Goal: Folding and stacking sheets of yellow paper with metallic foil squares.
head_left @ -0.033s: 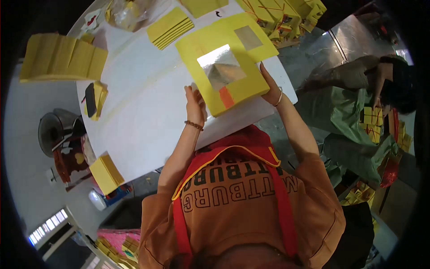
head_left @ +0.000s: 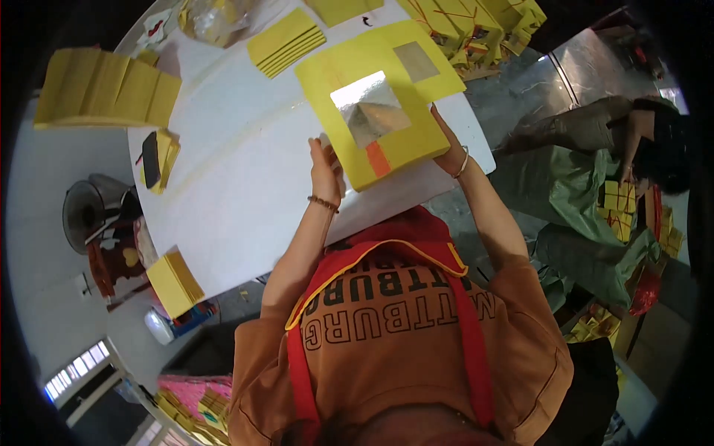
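A thick stack of yellow paper (head_left: 405, 152), with a shiny silver square and an orange-red strip on its top face, is tilted up at the near edge of the white table (head_left: 230, 223). My right hand (head_left: 450, 152) grips its right side, fingers along the edge and partly hidden by it. At the left side my left hand (head_left: 326, 172) stands with fingers stretched out, close against the stack's edge; whether it touches is hard to tell. Beyond the stack shows yellow paper with a dull grey rectangle (head_left: 416, 61), partly covered.
A ridged pile of yellow paper (head_left: 286, 43) lies farther back, near a clear plastic bag (head_left: 216, 21). Tied yellow bundles (head_left: 476, 26) fill the far right corner. At left are a fanned yellow stack (head_left: 108, 89) and a dark block (head_left: 151, 160). Another person (head_left: 632, 137) bends at right.
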A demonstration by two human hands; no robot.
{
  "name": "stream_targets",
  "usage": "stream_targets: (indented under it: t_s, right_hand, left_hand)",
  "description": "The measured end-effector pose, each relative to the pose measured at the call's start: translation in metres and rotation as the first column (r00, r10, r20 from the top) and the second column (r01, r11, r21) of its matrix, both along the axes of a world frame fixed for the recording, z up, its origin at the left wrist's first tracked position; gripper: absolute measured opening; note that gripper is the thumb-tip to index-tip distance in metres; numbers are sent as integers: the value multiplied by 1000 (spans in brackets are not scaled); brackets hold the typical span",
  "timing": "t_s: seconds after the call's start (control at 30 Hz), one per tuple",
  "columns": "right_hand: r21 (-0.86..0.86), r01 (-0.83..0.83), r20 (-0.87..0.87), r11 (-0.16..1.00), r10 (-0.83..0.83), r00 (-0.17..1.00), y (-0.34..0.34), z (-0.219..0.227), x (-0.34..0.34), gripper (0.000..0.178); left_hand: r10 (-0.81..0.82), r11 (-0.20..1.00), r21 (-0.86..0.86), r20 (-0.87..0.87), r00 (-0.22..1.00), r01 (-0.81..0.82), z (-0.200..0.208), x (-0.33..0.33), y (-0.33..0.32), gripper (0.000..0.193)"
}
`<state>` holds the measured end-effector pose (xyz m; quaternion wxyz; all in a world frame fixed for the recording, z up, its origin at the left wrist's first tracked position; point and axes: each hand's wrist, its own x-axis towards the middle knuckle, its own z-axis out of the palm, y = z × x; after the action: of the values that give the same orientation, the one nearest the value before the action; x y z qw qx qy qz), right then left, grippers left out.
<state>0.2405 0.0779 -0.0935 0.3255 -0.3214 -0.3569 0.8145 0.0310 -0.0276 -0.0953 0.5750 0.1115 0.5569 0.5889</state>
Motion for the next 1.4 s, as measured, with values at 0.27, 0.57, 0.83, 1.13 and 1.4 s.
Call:
stream_targets:
  t_s: [0.27,0.57,0.83,1.13,1.4]
  right_hand:
    - [-97,25,-42,995,-29,999,-21,-5,-9,51]
    - [747,-90,267,658,-174,948,3,34,9,41]
    - [746,-637,649,194,0,761,4,58,7,34]
    - [558,-829,813,-52,-166,558,-3,87,6,56]
    - [621,-784,781,-22,-65,621,6,78,6,46]
  left_hand:
    - [-6,985,171,250,968,-38,-9,4,-5,62]
    - [121,985,170,-712,692,2,33,-25,-13,47]
    - [49,697,-207,-941,-333,687,81,2,-17,67]
    - [-55,512,-247,-965,-255,823,110,-21,-4,31]
    - [-196,626,-113,-981,15,772,110,-21,-10,18]
